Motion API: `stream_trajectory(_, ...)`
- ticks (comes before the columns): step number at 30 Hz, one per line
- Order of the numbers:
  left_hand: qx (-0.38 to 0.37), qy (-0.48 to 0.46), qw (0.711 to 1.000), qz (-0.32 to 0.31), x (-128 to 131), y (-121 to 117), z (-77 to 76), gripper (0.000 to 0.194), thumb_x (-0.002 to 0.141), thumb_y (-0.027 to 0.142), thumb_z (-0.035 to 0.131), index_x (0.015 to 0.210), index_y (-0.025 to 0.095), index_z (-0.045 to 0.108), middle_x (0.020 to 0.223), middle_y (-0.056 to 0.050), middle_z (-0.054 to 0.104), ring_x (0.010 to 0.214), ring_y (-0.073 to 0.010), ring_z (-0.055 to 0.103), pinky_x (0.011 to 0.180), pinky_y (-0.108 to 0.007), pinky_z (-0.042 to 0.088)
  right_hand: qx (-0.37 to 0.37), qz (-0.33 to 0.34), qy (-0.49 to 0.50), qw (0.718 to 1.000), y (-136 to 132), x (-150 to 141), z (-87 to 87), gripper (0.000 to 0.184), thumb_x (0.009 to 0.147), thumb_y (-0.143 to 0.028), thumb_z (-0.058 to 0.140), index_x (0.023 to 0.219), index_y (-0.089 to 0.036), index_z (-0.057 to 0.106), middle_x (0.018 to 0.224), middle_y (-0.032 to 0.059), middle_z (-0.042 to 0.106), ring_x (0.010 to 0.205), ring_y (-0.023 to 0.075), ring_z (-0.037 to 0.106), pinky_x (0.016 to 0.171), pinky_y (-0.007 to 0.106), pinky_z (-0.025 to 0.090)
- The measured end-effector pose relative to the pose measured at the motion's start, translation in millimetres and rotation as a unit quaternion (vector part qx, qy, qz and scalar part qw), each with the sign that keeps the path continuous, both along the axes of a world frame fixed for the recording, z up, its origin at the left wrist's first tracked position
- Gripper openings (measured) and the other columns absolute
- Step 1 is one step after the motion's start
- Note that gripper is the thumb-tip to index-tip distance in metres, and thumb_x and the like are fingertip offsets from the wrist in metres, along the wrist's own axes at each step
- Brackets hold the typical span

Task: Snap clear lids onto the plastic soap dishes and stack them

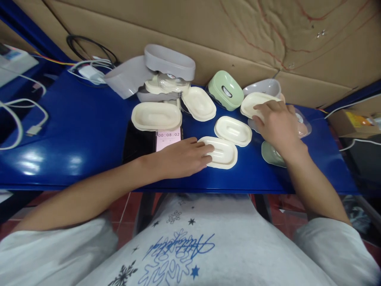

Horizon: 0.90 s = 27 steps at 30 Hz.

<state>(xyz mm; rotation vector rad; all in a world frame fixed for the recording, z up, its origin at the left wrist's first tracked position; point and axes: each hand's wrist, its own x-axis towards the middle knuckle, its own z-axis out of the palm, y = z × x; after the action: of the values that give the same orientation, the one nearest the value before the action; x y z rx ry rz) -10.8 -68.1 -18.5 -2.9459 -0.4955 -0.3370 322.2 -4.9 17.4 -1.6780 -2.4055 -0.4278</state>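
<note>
Hands (186,159) (276,121) touch cream trays (224,154) on a blue table (83,135) before cardboard (193,29).

Left fingers (206,149) on cream dish (225,154); right fingers (260,106), farther dish (249,102).

Bare R hand (278,123) hides pt. of cream oval plastic tray (252,101), 2 o'clock; can't tell if gripped. Pale-green rounded plastic box (218,87), 1 o'clock: dark oval label (226,91) too small to read. White boxy device (18,65), 10 o'clock, cut off at L edge.

Left grip (189,157) palm-down, right grip (276,119) arched
</note>
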Motion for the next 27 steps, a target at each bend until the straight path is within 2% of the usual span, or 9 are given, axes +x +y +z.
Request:
stream_trajectory(4, 0.003, 0.024, 1.0, 0.008, 0.4, 0.0, -0.4, 0.009, 0.106, 0.02, 0.067, 0.098, 0.018, 0.071, 0.127, -0.01, 0.073, 0.097, -0.0215, 0.069, 0.084, -0.036, 0.045, -0.02, 0.024, -0.018, 0.999, 12.4, -23.5, 4.4, 0.048, 0.109, -0.043, 0.052, 0.149, -0.019, 0.063, 0.156, 0.0226, 0.059, 0.135, 0.0478, 0.056, 0.11, 0.066, 0.042)
stream_trajectory(8, 0.005, 0.001, 1.0, 0.001, 0.5, 0.3, -2.9, 0.008, 0.104, 0.02, 0.071, 0.096, 0.017, 0.07, 0.123, -0.01, 0.074, 0.095, -0.0219, 0.068, 0.082, -0.037, 0.044, -0.051, 0.053, -0.05, 0.996, 35.8, -39.6, -3.4, 0.051, 0.106, -0.04, 0.061, 0.15, -0.014, 0.063, 0.161, 0.0224, 0.056, 0.142, 0.0464, 0.052, 0.114, 0.061, 0.04)
stream_trajectory(10, 0.005, -0.007, 1.0, -0.003, 0.3, 0.4, -3.6, 0.008, 0.103, 0.02, 0.072, 0.095, 0.017, 0.07, 0.121, -0.01, 0.074, 0.094, -0.0222, 0.068, 0.082, -0.037, 0.044, -0.055, 0.07, -0.059, 0.994, 48.5, -44.4, -8.9, 0.047, 0.105, -0.038, 0.062, 0.145, -0.014, 0.066, 0.155, 0.0216, 0.061, 0.139, 0.0451, 0.056, 0.113, 0.06, 0.042)
stream_trajectory(12, 0.004, -0.01, 1.0, -0.004, 0.1, 0.2, -3.8, 0.008, 0.103, 0.019, 0.072, 0.095, 0.017, 0.069, 0.121, -0.01, 0.074, 0.094, -0.0225, 0.068, 0.081, -0.036, 0.043, -0.056, 0.081, -0.063, 0.993, 59.6, -47.4, -12.3, 0.037, 0.106, -0.037, 0.059, 0.134, -0.016, 0.072, 0.14, 0.0191, 0.071, 0.128, 0.0411, 0.063, 0.108, 0.057, 0.045)
stream_trajectory(14, 0.003, -0.013, 1.0, -0.004, 0.3, -0.2, -3.5, 0.009, 0.102, 0.018, 0.072, 0.094, 0.017, 0.069, 0.12, -0.01, 0.074, 0.092, -0.0223, 0.067, 0.08, -0.037, 0.042, -0.056, 0.079, -0.064, 0.993, 67.2, -48.9, -11.3, 0.03, 0.107, -0.036, 0.054, 0.12, -0.02, 0.077, 0.121, 0.0156, 0.078, 0.112, 0.0364, 0.069, 0.102, 0.053, 0.048)
stream_trajectory(16, 0.002, -0.018, 1.0, -0.004, 0.7, -0.6, -3.0, 0.009, 0.101, 0.017, 0.073, 0.093, 0.017, 0.069, 0.117, -0.01, 0.074, 0.089, -0.0219, 0.066, 0.078, -0.036, 0.042, -0.056, 0.07, -0.06, 0.994, 69.4, -48.8, -5.4, 0.031, 0.108, -0.034, 0.051, 0.113, -0.021, 0.078, 0.111, 0.0139, 0.081, 0.102, 0.0338, 0.072, 0.1, 0.051, 0.049)
stream_trajectory(19, 0.0, -0.024, 1.0, 0.001, 1.4, 0.0, -2.6, 0.01, 0.101, 0.016, 0.073, 0.092, 0.016, 0.069, 0.114, -0.01, 0.073, 0.088, -0.0217, 0.066, 0.077, -0.036, 0.041, -0.043, 0.058, -0.029, 0.997, 58.9, -44.8, 9.7, 0.032, 0.106, -0.032, 0.052, 0.118, -0.018, 0.078, 0.115, 0.0143, 0.081, 0.104, 0.0349, 0.074, 0.102, 0.051, 0.05)
stream_trajectory(23, 0.004, -0.012, 1.0, 0.012, 0.6, 3.2, -3.6, 0.01, 0.103, 0.015, 0.069, 0.093, 0.017, 0.069, 0.119, -0.01, 0.074, 0.091, -0.0216, 0.067, 0.077, -0.036, 0.042, -0.021, 0.085, 0.048, 0.995, 19.0, -32.5, 26.8, 0.033, 0.108, -0.04, 0.054, 0.124, -0.022, 0.078, 0.124, 0.0117, 0.08, 0.115, 0.0352, 0.074, 0.106, 0.051, 0.051)
stream_trajectory(27, -0.002, 0.003, 1.0, 0.012, -0.8, 2.1, -3.5, 0.01, 0.106, 0.02, 0.068, 0.096, 0.018, 0.07, 0.128, -0.009, 0.074, 0.098, -0.0224, 0.07, 0.083, -0.037, 0.045, -0.013, 0.131, 0.124, 0.983, -31.7, -20.7, 24.4, 0.034, 0.11, -0.044, 0.055, 0.122, -0.024, 0.078, 0.125, 0.0107, 0.08, 0.119, 0.0341, 0.075, 0.108, 0.053, 0.054)
